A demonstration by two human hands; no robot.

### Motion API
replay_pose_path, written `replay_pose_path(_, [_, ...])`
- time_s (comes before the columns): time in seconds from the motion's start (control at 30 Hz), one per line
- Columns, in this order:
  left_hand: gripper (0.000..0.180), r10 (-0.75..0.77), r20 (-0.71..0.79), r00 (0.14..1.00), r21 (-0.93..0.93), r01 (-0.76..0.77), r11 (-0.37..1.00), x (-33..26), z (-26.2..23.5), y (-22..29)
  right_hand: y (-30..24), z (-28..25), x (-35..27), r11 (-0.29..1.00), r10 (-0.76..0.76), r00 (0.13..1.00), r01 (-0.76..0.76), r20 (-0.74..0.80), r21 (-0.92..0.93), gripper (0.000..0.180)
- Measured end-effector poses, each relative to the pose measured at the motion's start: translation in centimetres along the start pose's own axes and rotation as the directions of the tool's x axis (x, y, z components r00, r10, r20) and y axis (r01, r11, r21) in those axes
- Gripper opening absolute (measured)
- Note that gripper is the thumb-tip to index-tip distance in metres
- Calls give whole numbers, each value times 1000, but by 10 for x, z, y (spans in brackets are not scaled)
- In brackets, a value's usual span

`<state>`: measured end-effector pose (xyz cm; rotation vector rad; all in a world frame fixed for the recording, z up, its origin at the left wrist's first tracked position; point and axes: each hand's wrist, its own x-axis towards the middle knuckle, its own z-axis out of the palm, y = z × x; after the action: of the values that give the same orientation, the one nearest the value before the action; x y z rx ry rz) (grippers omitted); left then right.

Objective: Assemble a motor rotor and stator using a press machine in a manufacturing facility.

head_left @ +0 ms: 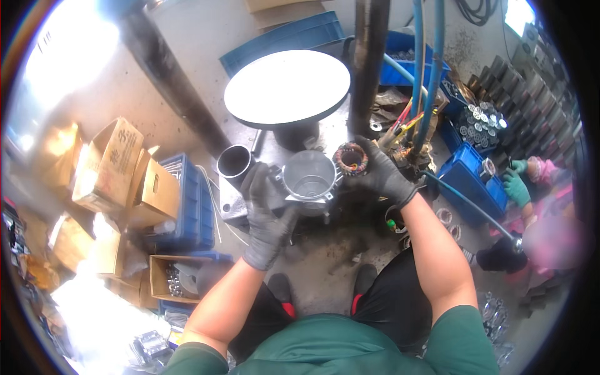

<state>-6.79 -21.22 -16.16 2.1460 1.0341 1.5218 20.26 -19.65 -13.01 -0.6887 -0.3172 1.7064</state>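
Note:
My left hand (265, 215), in a dark grey glove, grips the left side of a silver metal motor housing (310, 178) that stands open side up on the greasy press bed. My right hand (381, 172), also gloved, holds a stator ring with copper windings (351, 159) at the housing's right rim. Coloured wires (403, 122) run from the stator up to the right. A short steel sleeve (235, 161) stands just left of my left hand.
A round white disc (287, 87) sits behind the housing beside a dark vertical column (369, 62) and blue hoses (428, 75). Blue crates (472, 181) with metal parts stand right; cardboard boxes (125, 175) left. Another person's green-gloved hands (515, 181) work at far right.

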Motion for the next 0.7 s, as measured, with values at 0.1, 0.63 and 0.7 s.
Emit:
replay_pose_path(0.1, [90, -176, 16, 984, -187, 176, 967, 0, 4, -7, -4, 2, -2, 992, -52, 989, 34, -137, -125, 60])
replay_pose_path(0.63, [80, -505, 109, 856, -534, 479, 697, -2, 14, -11, -2, -30, 16, 339, -390, 901, 332, 190, -880, 63])
replay_pose_path(0.7, [70, -447, 50, 893, -498, 410, 764, -3, 14, -5, 0, -24, 4, 518, -451, 886, 361, 111, -775, 60])
